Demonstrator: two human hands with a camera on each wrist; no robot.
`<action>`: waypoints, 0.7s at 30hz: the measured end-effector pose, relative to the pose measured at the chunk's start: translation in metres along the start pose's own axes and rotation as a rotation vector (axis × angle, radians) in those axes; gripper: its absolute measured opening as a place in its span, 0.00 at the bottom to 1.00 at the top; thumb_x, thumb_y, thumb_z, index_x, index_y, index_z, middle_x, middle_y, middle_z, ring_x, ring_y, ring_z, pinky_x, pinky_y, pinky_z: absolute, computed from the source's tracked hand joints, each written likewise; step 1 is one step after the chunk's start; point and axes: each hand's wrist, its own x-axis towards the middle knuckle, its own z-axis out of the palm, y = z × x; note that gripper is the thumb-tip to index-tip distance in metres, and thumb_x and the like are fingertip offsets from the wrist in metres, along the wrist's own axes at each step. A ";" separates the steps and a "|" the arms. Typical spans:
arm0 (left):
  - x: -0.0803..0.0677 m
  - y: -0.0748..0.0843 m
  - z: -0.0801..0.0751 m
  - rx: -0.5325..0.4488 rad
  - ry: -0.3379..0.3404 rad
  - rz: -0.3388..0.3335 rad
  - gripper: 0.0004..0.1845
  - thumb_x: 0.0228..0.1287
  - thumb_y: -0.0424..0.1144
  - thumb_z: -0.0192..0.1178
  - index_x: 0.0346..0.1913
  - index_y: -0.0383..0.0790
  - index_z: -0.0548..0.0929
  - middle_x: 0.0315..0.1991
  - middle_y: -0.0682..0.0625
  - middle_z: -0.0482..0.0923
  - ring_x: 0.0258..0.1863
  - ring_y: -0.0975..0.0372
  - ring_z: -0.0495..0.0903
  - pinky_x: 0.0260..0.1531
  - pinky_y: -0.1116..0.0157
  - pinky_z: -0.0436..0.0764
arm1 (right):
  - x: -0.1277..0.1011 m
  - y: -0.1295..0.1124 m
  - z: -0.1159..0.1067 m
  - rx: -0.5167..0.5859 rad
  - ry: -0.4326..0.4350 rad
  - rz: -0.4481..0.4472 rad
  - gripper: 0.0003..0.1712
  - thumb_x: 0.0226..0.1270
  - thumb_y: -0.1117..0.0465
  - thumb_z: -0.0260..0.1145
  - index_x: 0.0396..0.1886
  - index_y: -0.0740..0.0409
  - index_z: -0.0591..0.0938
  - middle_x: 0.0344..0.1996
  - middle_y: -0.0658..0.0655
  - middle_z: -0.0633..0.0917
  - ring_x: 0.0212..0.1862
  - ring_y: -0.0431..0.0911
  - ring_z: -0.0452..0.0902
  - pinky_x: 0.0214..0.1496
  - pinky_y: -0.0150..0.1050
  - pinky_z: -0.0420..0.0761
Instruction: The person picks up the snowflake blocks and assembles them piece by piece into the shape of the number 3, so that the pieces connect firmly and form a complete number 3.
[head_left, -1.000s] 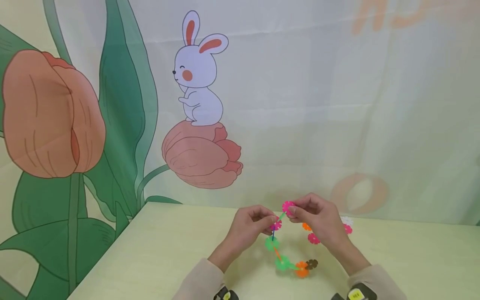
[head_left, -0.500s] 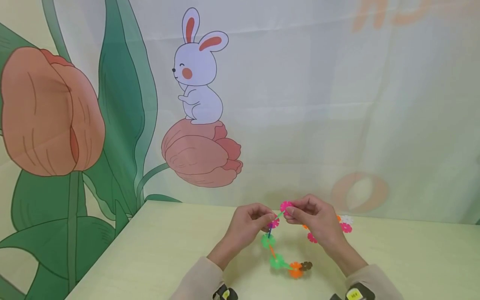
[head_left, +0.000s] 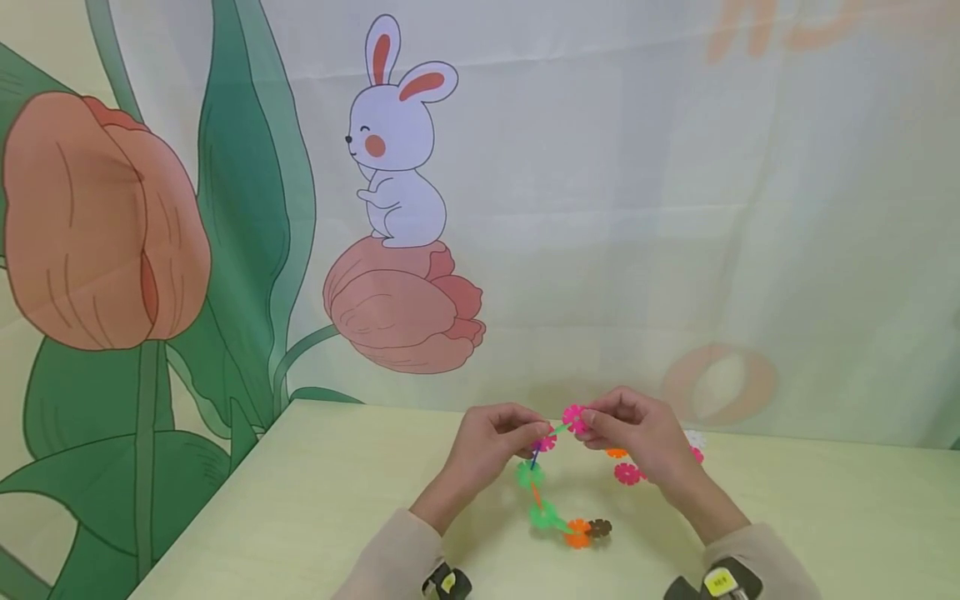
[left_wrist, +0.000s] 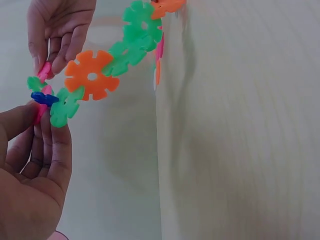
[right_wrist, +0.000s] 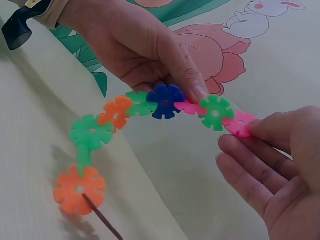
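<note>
A curved chain of notched plastic snowflake discs hangs between and below both hands. My left hand [head_left: 491, 450] pinches a pink disc [right_wrist: 188, 106] beside the blue disc [right_wrist: 165, 102]. With thumb and fingers, my right hand [head_left: 647, 440] pinches the pink disc [head_left: 575, 418] at the chain's upper end. A green disc [right_wrist: 216, 113] joins these two pink discs. Past the blue one, the chain runs down through green discs [head_left: 530, 473] and an orange disc [right_wrist: 116, 114] to another orange disc [right_wrist: 79, 190], with a brown disc [head_left: 600, 528] slotted in at the lower end.
Loose discs lie on the light wooden table [head_left: 300, 500] behind the right hand, among them a pink disc [head_left: 627, 474], an orange disc [head_left: 617, 452] and a white disc [head_left: 696, 438]. A printed cloth [head_left: 562, 208] with a rabbit and tulips stands behind the table.
The chain's lower end has swung left and slightly up. Both hands keep their pinch, with the left hand shifted slightly left and the pink discs a little farther apart.
</note>
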 end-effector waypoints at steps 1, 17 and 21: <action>0.000 -0.001 0.000 0.002 0.002 -0.003 0.07 0.71 0.38 0.71 0.43 0.37 0.92 0.36 0.48 0.91 0.35 0.54 0.89 0.41 0.63 0.90 | 0.000 0.000 -0.002 -0.014 -0.004 0.001 0.16 0.75 0.59 0.73 0.50 0.68 0.83 0.43 0.62 0.91 0.43 0.54 0.92 0.54 0.44 0.89; 0.000 -0.002 0.001 0.031 0.001 -0.014 0.10 0.72 0.44 0.71 0.47 0.41 0.93 0.38 0.49 0.90 0.36 0.59 0.88 0.43 0.61 0.89 | -0.001 -0.002 0.004 -0.020 -0.080 -0.008 0.15 0.72 0.61 0.75 0.50 0.67 0.86 0.43 0.62 0.91 0.43 0.54 0.90 0.54 0.45 0.89; -0.001 -0.002 0.002 0.053 -0.026 0.011 0.09 0.72 0.44 0.71 0.45 0.42 0.94 0.36 0.50 0.89 0.33 0.60 0.86 0.38 0.63 0.86 | -0.003 -0.003 0.008 -0.053 -0.093 -0.010 0.14 0.72 0.59 0.75 0.50 0.63 0.88 0.42 0.61 0.91 0.43 0.54 0.90 0.54 0.46 0.89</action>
